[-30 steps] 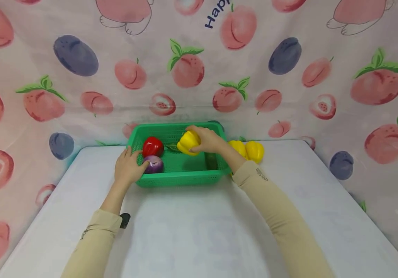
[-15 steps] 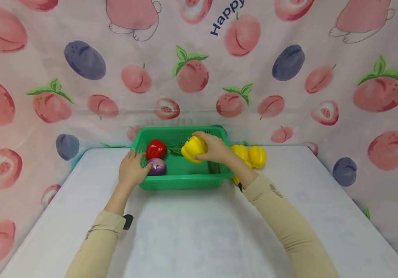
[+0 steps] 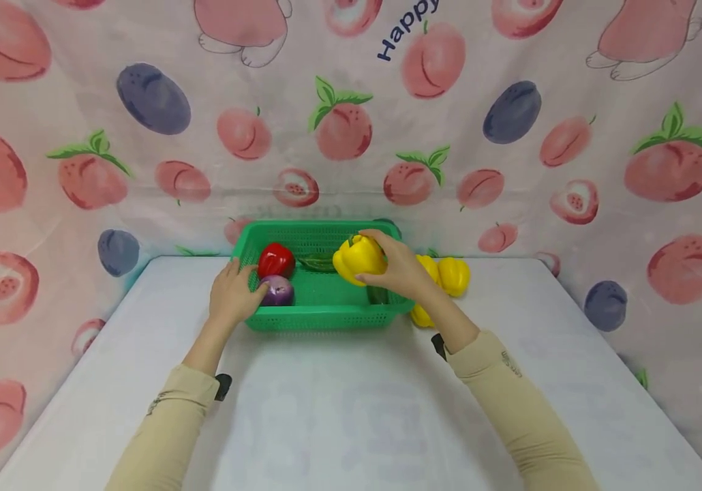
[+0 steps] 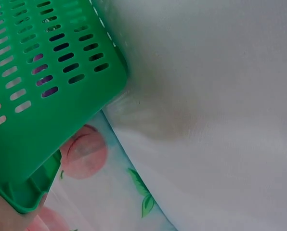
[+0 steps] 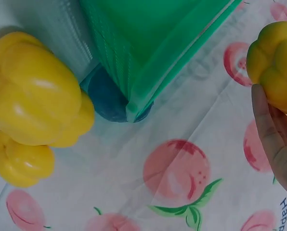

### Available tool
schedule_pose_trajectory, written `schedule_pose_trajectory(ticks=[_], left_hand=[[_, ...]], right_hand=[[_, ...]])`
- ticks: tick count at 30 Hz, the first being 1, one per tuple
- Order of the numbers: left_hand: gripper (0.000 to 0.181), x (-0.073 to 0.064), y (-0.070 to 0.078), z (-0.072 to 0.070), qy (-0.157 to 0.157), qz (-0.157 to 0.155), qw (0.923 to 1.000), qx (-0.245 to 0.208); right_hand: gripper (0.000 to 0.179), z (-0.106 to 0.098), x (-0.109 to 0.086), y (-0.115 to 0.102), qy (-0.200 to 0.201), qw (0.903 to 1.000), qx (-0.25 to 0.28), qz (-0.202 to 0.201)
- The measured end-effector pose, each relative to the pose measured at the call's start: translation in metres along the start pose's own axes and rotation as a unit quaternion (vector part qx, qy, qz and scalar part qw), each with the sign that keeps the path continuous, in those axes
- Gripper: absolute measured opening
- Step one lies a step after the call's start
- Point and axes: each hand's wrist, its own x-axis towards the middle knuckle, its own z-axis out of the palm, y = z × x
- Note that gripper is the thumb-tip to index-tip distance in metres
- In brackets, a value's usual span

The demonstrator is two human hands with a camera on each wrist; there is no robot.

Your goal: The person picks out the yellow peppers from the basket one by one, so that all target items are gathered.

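My right hand (image 3: pixel 401 271) holds a yellow bell pepper (image 3: pixel 358 260) above the right part of a green plastic basket (image 3: pixel 326 318). In the right wrist view its fingers support the pepper from one side. My left hand (image 3: pixel 232 294) grips the basket's left rim, its fingers reaching over the edge. Inside, close to that hand, lie a red bell pepper (image 3: pixel 276 261) and a round purple vegetable (image 3: pixel 277 291). A long, dark green vegetable (image 3: pixel 317 263) lies along the back. Another dark green piece (image 3: pixel 377 295) is partly hidden at the right end.
Several yellow bell peppers (image 3: pixel 452 277) sit outside the basket on its right, partly behind my right forearm. The white table (image 3: pixel 326 409) reaches toward me in front of the basket. A fruit-print cloth (image 3: pixel 302 136) hangs close behind.
My right hand and the yellow bell pepper have moved to the right over the basket, uncovering more of the long green vegetable. My left hand stays at the rim. The head view has shifted slightly.
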Motion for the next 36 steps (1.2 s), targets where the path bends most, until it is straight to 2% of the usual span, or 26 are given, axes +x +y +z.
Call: schedule_pose_trajectory(ticks=[4, 9, 19, 29, 36], left_hand=[[0.057, 0.0, 0.001, 0.0, -0.008, 0.003, 1.0, 0.003], [0.057, 0.001, 0.001, -0.001, -0.001, 0.001, 0.9999, 0.01], [0.058, 0.003, 0.001, -0.002, -0.005, 0.006, 0.9999, 0.008], [0.058, 0.0, -0.003, -0.001, -0.001, 0.003, 1.0, 0.006], [0.058, -0.001, -0.001, -0.001, 0.003, 0.006, 1.0, 0.004]], right_hand=[[0.074, -0.003, -0.009, 0.002, 0.013, 0.9999, 0.002, 0.009], [0.073, -0.008, -0.016, 0.0, 0.029, 0.9995, 0.006, 0.006], [0.073, -0.016, -0.035, 0.002, 0.05, 0.9984, 0.021, 0.014], [0.074, -0.018, -0.053, 0.014, 0.069, 0.9947, 0.037, 0.067], [0.072, -0.023, -0.063, 0.026, 0.085, 0.9923, 0.044, 0.079]])
